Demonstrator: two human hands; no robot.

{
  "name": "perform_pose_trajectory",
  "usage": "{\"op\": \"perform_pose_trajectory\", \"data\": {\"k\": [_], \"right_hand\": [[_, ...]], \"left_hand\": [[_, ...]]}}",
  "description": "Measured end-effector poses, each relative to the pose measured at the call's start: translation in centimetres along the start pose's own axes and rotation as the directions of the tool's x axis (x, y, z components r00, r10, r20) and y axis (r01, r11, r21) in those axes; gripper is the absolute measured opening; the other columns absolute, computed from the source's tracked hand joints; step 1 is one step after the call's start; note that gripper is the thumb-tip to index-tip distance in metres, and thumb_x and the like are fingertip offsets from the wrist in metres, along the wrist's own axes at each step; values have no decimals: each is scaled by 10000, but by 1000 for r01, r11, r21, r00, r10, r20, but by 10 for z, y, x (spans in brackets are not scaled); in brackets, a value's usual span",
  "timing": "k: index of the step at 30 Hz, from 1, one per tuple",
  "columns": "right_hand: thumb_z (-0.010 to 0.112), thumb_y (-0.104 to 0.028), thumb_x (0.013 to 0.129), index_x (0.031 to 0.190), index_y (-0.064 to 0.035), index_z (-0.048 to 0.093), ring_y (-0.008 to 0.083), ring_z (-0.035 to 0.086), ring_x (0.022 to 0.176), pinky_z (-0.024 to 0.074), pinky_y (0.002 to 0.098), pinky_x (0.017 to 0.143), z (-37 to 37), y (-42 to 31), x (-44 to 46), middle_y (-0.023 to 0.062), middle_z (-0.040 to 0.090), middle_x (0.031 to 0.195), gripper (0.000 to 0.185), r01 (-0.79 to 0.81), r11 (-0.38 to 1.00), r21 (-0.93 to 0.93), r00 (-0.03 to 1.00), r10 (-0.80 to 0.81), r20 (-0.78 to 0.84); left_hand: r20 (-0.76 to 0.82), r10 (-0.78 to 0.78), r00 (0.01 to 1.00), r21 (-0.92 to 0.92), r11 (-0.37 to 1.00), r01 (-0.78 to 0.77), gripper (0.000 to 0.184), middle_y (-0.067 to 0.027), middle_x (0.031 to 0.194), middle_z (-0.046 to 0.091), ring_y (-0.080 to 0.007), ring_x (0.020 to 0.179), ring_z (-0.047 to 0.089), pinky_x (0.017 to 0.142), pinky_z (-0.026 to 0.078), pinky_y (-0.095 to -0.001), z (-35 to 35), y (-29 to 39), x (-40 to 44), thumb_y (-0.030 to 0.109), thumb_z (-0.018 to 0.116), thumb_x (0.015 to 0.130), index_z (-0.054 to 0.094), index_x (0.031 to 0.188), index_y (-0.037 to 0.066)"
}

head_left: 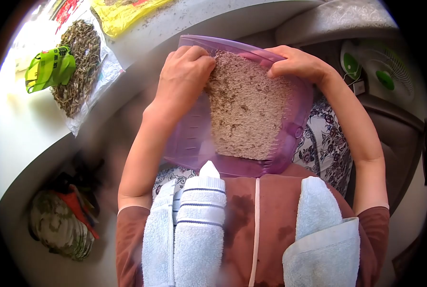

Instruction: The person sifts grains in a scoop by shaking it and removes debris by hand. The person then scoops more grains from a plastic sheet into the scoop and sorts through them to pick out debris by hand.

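A see-through purple plastic pan (189,131) rests tilted against my lap, with a thick layer of small beige grains (251,110) in it. Darker brown bits are scattered through the grains, mostly toward the upper left. At the top right, my right hand (297,64) grips the pan's rim, thumb over the inside and the other fingers mostly hidden behind. My left hand (187,71) is over the pan's upper left part, its fingers curled together at the edge of the grains. Whatever is between those fingertips is hidden.
On the white counter (27,129) at left, dried brown pods (82,62) lie on a white plastic bag, beside a green bag (51,69). A yellow bag (122,16) is farther back. A fan (385,71) and brown seat (390,129) stand at right.
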State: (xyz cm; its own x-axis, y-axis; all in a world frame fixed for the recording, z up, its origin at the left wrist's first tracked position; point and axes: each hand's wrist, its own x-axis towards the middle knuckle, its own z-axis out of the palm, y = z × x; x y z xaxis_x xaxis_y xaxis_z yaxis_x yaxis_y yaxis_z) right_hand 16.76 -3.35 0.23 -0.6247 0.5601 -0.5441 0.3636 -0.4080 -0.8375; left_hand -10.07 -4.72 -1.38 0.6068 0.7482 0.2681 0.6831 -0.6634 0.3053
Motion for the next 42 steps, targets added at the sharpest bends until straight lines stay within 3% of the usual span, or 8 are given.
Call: {"op": "perform_pose_trajectory", "data": {"k": [5,11,18,22,26,29,34,42], "right_hand": [[535,-146,720,1287,-13,558,118,592,952,463,266,885,-1,4,-3,82,643,1107,582,34,999,-16,999,-34,-9],[532,-135,725,1307,-25,545,117,589,962,460,270,898,2,5,2,79,638,1119,592,21,999,45,1000,-22,12],[526,-120,737,1334,-43,531,98,576,966,440,247,913,1,-1,-2,62,631,1127,602,7,1000,-12,1000,-7,12],[531,-121,738,1337,-49,531,88,564,957,431,237,910,2,1,-1,52,634,1099,604,24,999,-20,1000,-24,7],[537,-117,734,1334,-53,536,79,552,924,430,232,891,3,6,3,42,633,1054,603,23,999,30,1000,-23,5],[542,-120,737,1331,-55,540,74,542,881,428,228,870,2,1,4,30,627,1004,598,20,1000,20,998,-21,56],[552,-132,735,1334,-66,541,72,530,862,427,226,853,7,-2,6,14,614,949,602,29,999,22,999,-30,39],[553,-151,713,1347,-53,521,71,522,876,412,215,864,4,0,10,16,619,984,642,5,1000,-2,1000,-5,26]], "left_hand": [[18,-75,997,-264,962,77,235,-42,1015,624,-233,1013,579,861,484,-354,-21,4,-34,115,721,750,683,981,93],[15,-39,999,-9,999,39,331,-43,1080,606,-266,1106,535,910,466,-365,-16,25,-34,109,750,710,671,1031,101],[-13,86,996,-148,985,-87,215,-55,1005,649,-252,1001,625,814,536,-342,-24,8,-64,9,722,708,699,912,71],[-51,143,988,-200,968,-150,330,-76,1085,631,-246,1047,609,865,526,-338,-24,-3,-84,6,757,687,688,1003,72],[-78,-220,972,-308,933,186,664,-108,1197,551,-248,1090,552,900,492,-339,-28,9,-89,69,836,615,590,1231,87],[-56,-243,968,-192,954,228,659,-100,1164,562,-254,1055,559,860,499,-340,-30,18,-88,77,830,625,587,1238,88],[-154,-99,983,-95,992,84,272,-42,961,647,-235,925,618,763,528,-325,-22,18,-92,26,777,655,710,912,85],[-32,48,998,-100,994,-51,302,-59,1024,653,-255,954,626,788,542,-342,-38,19,-117,40,767,670,699,961,81]]}}
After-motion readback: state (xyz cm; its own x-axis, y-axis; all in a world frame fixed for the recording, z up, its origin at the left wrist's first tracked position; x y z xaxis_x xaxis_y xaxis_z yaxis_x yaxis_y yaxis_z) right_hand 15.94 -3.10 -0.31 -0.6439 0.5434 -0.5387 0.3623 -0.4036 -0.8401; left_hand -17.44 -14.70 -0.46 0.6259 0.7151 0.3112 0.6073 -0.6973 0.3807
